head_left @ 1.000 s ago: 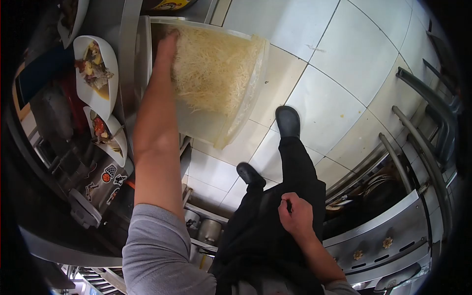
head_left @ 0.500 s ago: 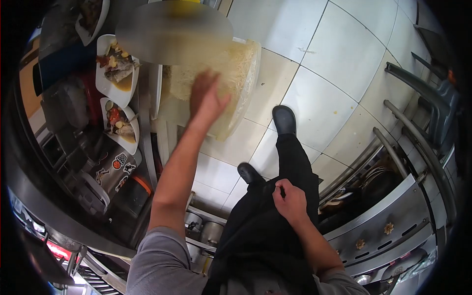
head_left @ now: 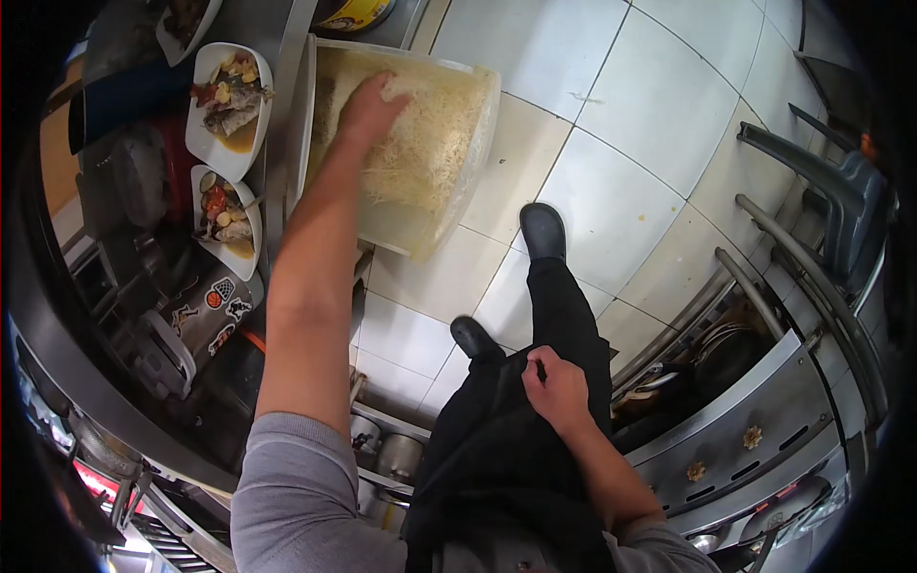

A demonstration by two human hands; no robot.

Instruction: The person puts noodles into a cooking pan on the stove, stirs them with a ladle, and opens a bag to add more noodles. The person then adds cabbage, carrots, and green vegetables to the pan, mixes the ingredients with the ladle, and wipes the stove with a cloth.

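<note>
My left hand point(head_left: 373, 112) reaches into a pale, open drawer-like bin point(head_left: 485, 115), back of the hand up. Its thumb stands apart from the fingers, and I see nothing held. Pale shredded or crumb-like food point(head_left: 430, 158) lies under and around it; whether the fingertips touch it I cannot tell. Low in front of my black apron, my right hand point(head_left: 558, 384) is curled into a loose fist, with nothing showing in it.
Left of the bin, a steel counter holds white dishes of fish and vegetables point(head_left: 229, 110) point(head_left: 227, 220). A yellow-labelled container point(head_left: 353, 11) stands beyond the bin. Pots point(head_left: 399, 454) sit on a low shelf. To the right is a steel unit with knobs point(head_left: 735, 449).
My left hand has moved up and left over the food, its arm stretched further. A blurred oval patch over the bin's far part is gone. My right hand keeps its curled pose.
</note>
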